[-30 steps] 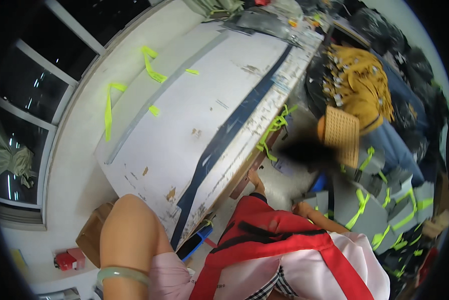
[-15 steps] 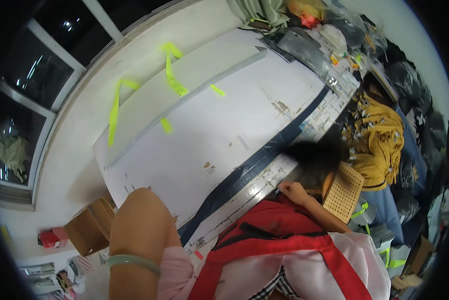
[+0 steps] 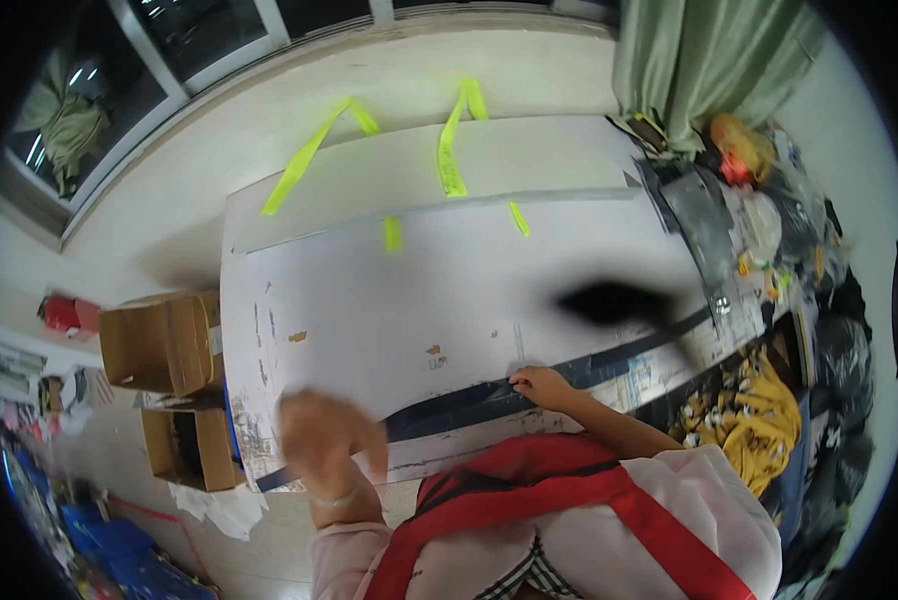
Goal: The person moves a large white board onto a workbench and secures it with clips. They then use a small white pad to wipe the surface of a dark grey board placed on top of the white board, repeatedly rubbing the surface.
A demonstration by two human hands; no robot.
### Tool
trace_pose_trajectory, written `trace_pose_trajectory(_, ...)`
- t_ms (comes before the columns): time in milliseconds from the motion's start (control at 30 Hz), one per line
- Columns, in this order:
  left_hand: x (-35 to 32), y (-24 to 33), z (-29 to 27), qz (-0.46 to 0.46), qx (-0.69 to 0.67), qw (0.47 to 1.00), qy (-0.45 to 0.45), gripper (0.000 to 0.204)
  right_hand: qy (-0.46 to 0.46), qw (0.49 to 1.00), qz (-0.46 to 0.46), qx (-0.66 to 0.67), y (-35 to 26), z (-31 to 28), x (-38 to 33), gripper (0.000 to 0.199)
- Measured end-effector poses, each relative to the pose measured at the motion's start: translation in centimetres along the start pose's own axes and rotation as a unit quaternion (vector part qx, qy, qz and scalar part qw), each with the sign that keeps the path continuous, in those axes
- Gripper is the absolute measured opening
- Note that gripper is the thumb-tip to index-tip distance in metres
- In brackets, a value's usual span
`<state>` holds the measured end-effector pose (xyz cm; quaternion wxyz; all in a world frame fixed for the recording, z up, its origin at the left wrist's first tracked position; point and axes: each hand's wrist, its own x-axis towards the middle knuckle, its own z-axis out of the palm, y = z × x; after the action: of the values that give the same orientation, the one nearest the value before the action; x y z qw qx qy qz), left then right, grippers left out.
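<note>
My left hand [image 3: 331, 435], smeared by motion, hovers over the near left part of the white table [image 3: 349, 290]; its fingers are too blurred to read. A pale bangle [image 3: 337, 499] circles that wrist. My right hand [image 3: 541, 386] is closed, fingertips pressed together, at the dark strip [image 3: 449, 405] along the table's near edge; what it pinches, if anything, is hidden. Beyond both hands lies a long pale fabric panel [image 3: 369, 178] with a grey border. Two bright yellow straps [image 3: 451, 165] form loops at its far side, and short yellow ends [image 3: 393, 233] stick out on the near side.
Cardboard boxes [image 3: 159, 345] stand left of the table. At the right are a grey curved piece [image 3: 697, 215], plastic bags [image 3: 799, 215] and a mustard-yellow fabric heap [image 3: 754, 420]. A blurred black shape [image 3: 614, 301] covers part of the table. Windows and a green curtain [image 3: 714, 70] line the back.
The view has swung, so the table now lies more level and the boxes show more fully. My left hand has come into view. My right hand has moved onto the dark strip at the edge.
</note>
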<state>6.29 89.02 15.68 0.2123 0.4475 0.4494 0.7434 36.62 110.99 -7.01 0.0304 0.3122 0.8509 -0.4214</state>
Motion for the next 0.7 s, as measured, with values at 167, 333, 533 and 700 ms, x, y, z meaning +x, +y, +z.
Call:
trace_pose_trajectory(167,-4.7,-20.4,3.4,-0.372,0.047,0.904,0.206,0.032,-0.007,0.999,-0.036,0.014,2.4,-3.3,5.0,0.026)
trace_pose_trajectory(333,-12.0,-25.6,6.7,-0.492,-0.176,0.780,0.344,0.028,0.021,0.985,-0.016,0.171,6.2,-8.2,7.4,0.043)
trace_pose_trajectory(533,-9.2,-27.9,14.5,-0.491,-0.089,0.817,0.289,0.025,0.104,0.810,0.120,0.565,18.2,-17.4,10.0,0.066)
trace_pose_trajectory(700,-9.7,-29.2,19.7,-0.503,-0.051,0.836,0.214,0.024,0.185,0.781,0.068,0.593,19.8,-24.8,16.0,0.066)
